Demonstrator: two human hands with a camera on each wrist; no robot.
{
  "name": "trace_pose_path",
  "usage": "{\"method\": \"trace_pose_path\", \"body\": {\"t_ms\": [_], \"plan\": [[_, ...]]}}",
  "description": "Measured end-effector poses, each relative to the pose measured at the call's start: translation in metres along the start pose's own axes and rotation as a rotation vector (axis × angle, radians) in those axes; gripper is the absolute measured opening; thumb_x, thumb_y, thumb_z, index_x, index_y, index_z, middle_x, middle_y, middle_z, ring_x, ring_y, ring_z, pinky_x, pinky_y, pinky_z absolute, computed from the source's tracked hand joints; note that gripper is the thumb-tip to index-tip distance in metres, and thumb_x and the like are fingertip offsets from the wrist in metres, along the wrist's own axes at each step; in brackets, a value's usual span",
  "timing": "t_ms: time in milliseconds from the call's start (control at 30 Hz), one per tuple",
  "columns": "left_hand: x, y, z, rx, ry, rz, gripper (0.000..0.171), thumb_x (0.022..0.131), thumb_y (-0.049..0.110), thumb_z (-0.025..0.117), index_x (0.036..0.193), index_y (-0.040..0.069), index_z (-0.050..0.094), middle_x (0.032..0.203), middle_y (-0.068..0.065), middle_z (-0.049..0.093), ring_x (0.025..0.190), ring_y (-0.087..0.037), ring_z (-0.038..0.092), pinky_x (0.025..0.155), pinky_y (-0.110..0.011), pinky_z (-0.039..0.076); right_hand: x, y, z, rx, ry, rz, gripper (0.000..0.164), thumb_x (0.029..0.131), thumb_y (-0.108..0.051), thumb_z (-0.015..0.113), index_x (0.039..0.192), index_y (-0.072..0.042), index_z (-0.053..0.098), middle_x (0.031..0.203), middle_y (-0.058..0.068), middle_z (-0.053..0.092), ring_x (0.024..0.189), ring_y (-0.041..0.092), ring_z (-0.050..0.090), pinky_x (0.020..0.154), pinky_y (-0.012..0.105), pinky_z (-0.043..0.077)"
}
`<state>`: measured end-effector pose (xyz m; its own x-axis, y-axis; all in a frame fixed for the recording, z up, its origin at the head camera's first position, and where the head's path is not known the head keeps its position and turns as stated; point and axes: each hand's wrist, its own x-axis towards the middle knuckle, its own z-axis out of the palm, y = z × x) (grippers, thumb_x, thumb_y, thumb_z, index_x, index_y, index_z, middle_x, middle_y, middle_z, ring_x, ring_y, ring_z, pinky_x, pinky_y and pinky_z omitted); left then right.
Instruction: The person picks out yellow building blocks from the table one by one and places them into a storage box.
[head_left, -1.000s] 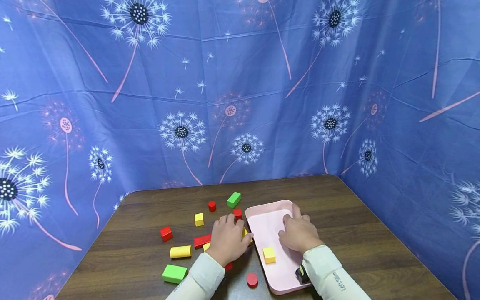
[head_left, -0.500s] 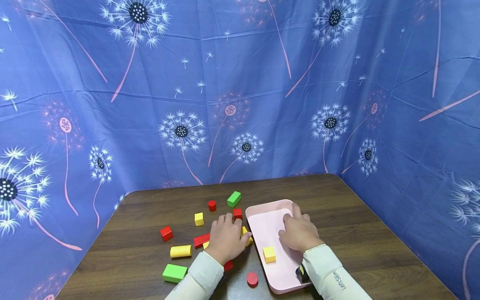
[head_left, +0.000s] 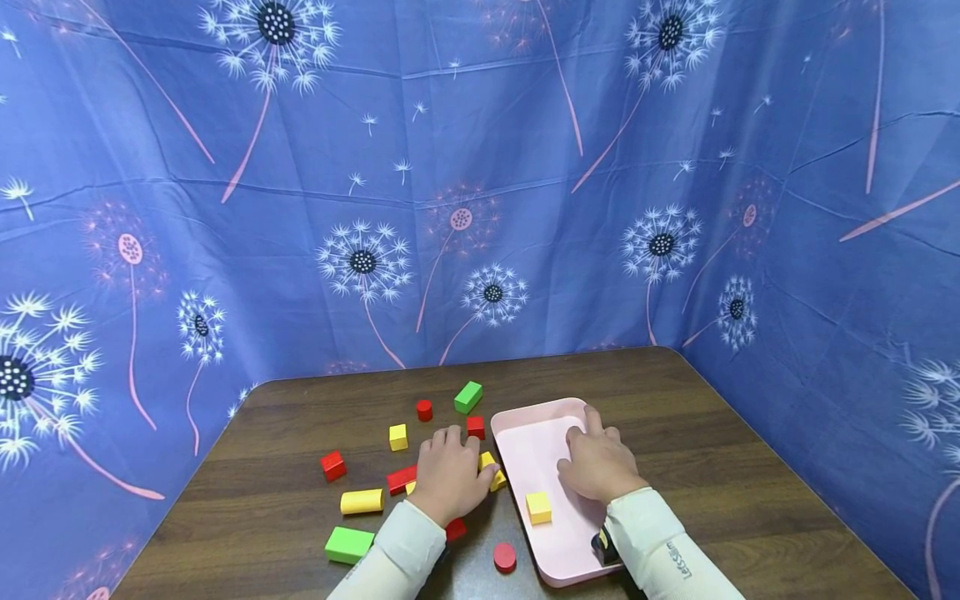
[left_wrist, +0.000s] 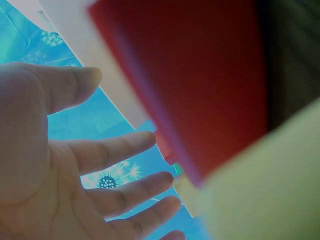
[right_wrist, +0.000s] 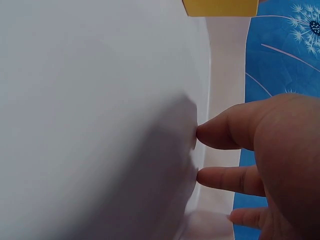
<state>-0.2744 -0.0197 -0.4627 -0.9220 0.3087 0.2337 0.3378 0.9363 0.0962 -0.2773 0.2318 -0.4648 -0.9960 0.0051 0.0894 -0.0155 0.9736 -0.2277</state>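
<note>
My left hand (head_left: pixel 450 475) hovers over a cluster of toy blocks left of the pink tray (head_left: pixel 506 417), fingers spread and relaxed. Its palm holds nothing in the left wrist view, where a red block (left_wrist: pixel 200 75) looms large and blurred. Beside the thumb lies a yellow block (head_left: pixel 487 463); a long red block (head_left: pixel 401 480) shows left of the hand, and other blocks are partly hidden beneath. My right hand (head_left: pixel 600 467) rests at the tray's right side. In the right wrist view its thumb and one fingertip touch the tray floor. A yellow cube (head_left: pixel 538 508) sits inside the tray.
Around the left hand lie a yellow cylinder (head_left: pixel 362 502), green blocks (head_left: pixel 349 546) (head_left: pixel 468 397), red cubes (head_left: pixel 333 467) (head_left: pixel 476 427), a small red cylinder (head_left: pixel 424 410), a yellow cube (head_left: pixel 397 437) and a red disc (head_left: pixel 505 557). Blue patterned cloth (head_left: pixel 450 167) hangs behind the wooden table (head_left: pixel 712 467).
My left hand has shifted slightly left, away from the tray, uncovering more of the yellow block near its thumb. The right hand and the tray have stayed in place.
</note>
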Motion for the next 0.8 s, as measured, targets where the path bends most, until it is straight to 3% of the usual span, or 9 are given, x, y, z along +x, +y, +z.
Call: {"method": "trace_pose_path", "body": {"t_ms": [567,800], "plan": [[0.0012,-0.0004,0.0022,0.023,-0.057,-0.014,0.064,0.088,0.061,0.068,0.13,0.013,0.07,0.139,-0.017,0.057,0.129,-0.039,0.054,0.104,-0.059,0.046,0.0001,0.0003,-0.0012,-0.006,0.011,-0.019,0.037,0.083,-0.036,0.072,0.109,-0.01,0.068,0.162,0.025,0.027,0.108,0.046,0.055,0.067,0.053,0.052],[-0.0021,-0.0006,0.0009,0.04,-0.023,0.031,0.069,0.083,0.066,0.072,0.125,0.011,0.073,0.127,-0.015,0.059,0.123,-0.037,0.054,0.098,-0.056,0.047,-0.0007,-0.0003,-0.0019,-0.003,0.012,-0.014,0.035,0.083,-0.036,0.072,0.106,-0.011,0.068,0.162,0.024,0.027,0.108,0.046,0.054,0.067,0.053,0.052]]}}
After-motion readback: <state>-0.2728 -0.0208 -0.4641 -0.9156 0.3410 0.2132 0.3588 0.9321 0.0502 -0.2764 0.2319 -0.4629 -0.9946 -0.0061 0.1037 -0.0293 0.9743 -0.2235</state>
